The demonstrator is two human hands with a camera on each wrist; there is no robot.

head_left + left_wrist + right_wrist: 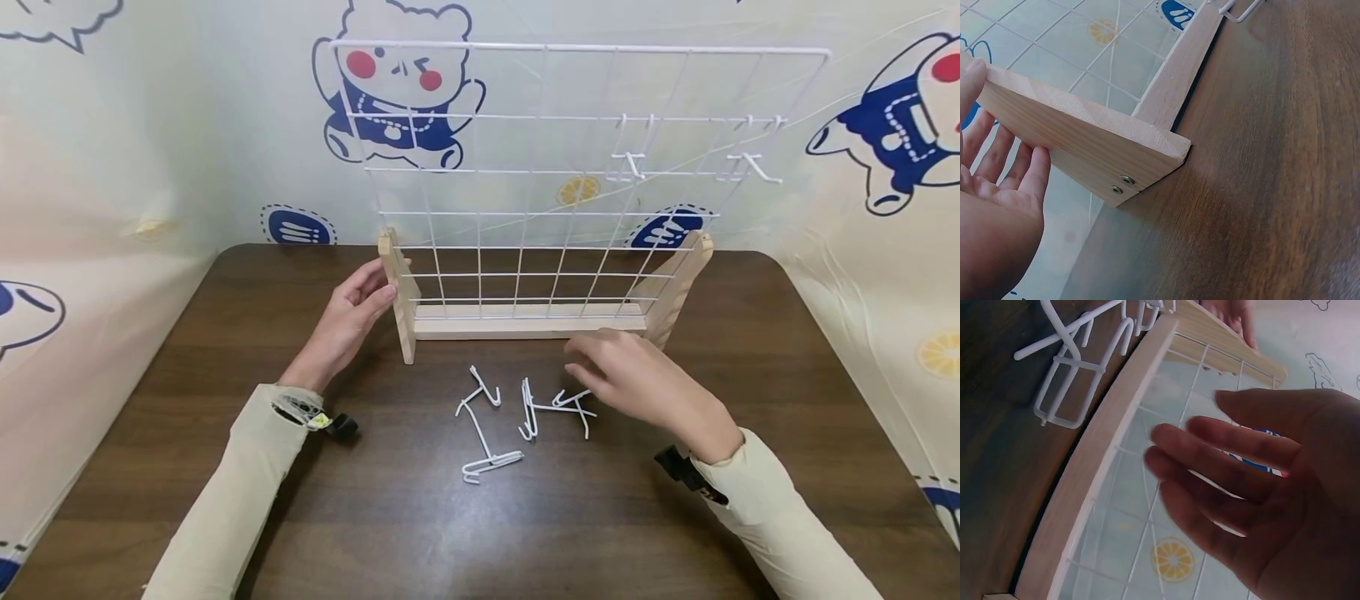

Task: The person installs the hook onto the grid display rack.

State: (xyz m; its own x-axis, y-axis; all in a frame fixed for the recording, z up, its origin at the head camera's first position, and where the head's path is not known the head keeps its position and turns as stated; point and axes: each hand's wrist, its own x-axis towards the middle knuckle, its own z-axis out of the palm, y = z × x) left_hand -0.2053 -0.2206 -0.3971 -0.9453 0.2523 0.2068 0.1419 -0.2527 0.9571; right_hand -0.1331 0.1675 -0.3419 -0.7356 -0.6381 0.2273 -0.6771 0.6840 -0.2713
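A white wire grid panel [547, 167] stands upright in a pale wooden base [525, 321] with a side support at each end. My left hand [371, 293] rests with straight fingers against the outer face of the left support [401, 308]; in the left wrist view the fingers [1022, 169] lie on that board [1085, 144]. My right hand [600, 367] hovers with relaxed, spread fingers over several loose white wire hooks [525, 408] in front of the base and holds nothing. The right wrist view shows the spread fingers [1210, 462] above the base bar [1104, 462].
Two white hooks [630, 162] [753, 165] hang on the grid's upper right. The dark wooden table [225, 333] is enclosed at the back and both sides by a cartoon-printed cloth [112, 167]. The right support [675, 283] stands just behind my right hand.
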